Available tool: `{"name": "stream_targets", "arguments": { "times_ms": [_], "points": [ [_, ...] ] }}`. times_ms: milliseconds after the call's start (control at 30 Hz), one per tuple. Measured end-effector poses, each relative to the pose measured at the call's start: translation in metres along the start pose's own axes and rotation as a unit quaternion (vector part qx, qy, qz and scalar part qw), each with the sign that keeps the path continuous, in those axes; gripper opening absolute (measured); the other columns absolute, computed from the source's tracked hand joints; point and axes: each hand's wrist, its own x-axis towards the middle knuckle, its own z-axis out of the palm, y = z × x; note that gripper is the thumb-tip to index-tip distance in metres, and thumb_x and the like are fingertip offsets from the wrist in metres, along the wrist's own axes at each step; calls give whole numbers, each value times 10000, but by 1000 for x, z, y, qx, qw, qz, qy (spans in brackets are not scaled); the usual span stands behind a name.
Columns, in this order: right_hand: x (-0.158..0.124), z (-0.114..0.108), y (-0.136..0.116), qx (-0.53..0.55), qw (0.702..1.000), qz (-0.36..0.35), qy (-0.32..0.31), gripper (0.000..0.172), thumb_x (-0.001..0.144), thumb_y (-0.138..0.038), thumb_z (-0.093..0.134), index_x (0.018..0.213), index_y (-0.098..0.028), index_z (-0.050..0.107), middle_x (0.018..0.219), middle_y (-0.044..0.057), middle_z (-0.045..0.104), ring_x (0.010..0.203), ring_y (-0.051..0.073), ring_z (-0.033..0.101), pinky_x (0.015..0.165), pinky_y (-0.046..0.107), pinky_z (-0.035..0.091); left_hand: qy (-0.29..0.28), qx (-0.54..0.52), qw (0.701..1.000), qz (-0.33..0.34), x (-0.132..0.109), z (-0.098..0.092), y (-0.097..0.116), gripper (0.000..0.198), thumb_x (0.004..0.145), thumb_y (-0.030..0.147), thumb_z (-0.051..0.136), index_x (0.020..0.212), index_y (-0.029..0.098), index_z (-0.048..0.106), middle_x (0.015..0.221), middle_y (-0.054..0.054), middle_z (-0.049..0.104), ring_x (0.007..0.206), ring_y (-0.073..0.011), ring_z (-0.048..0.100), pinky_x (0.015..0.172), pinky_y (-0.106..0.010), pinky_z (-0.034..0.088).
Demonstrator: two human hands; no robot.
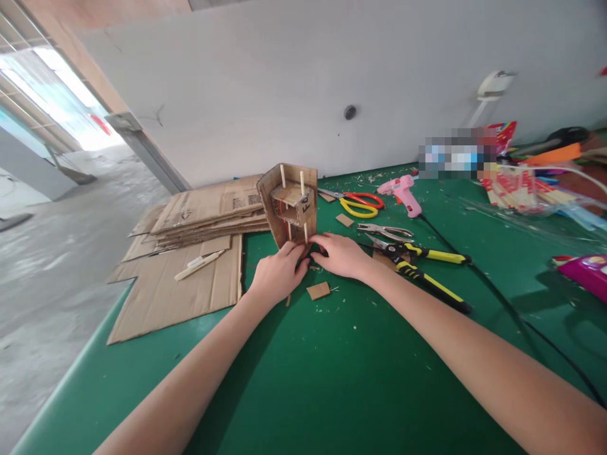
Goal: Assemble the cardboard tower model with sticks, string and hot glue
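Arms (199, 373) outstretched forward; left hand (279, 273), right hand (342, 255) close together.

Cardboard model (294, 218): matt brown board with smooth, pale wooden sticks (302, 183). Left of the model, from where I stand: cardboard sheets (208, 208), dull, rough-edged. Right of it: bare metal pliers (379, 229) and a smooth plastic glue gun (403, 191). Beneath it: the table (351, 379), smooth, faintly glossy.

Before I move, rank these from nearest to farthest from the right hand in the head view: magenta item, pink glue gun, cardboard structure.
1. Cardboard structure, by the right hand, to its left.
2. Pink glue gun, farther back, to the right.
3. Magenta item, far right, at the picture's edge.
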Motion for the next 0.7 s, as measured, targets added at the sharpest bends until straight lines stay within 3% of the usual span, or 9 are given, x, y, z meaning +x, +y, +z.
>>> {"name": "stream_targets", "arguments": {
  "times_ms": [200,700],
  "points": [
    [2,0,2,19,1000,2,-6,326,908,-320,497,1190,-221,627,1042,72,695,866,210,630,671,302,403,-19,0,1000,-4,1,2,-2,407,992,418,392,1338,291,564,1299,-54,572,915,-229,697,662,-324,542],
    [6,-5,-5,9,999,31,-36,281,928,-310,454,1134,-264,640,1087,60,720,870,215,660,630,295,396,-5,4,1000,-6,2,3,-2,377,987,407,404,1264,276,622,1270,-37,614,887,-215,702,647,-305,529]
  ]
}}
